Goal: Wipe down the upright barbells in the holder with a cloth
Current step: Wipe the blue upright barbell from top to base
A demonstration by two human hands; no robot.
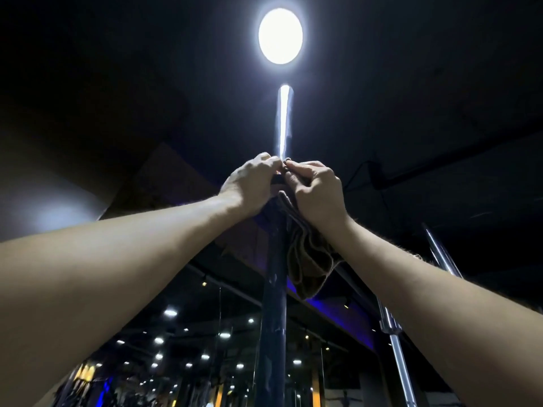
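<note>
Head view only: hands are reaching overhead w/ the camera tilting up at a ceiling light [280, 36]. Left hand [249, 183] is curling round the dark upright barbell [274, 289], prob. steadying it. Right hand [318, 190] is pinching the brown cloth [308, 259] against the bar, rest of it hanging slack below, apparently wrapping it for a downward wipe. Second chrome barbell [396, 342] is standing to the right, untouched.

Both hands [252, 180] and the cloth [308, 259] cover part of the barbell [273, 304]; its foot and the holder are cut off below. The bar's top [283, 118] blurs into lamp glare.
</note>
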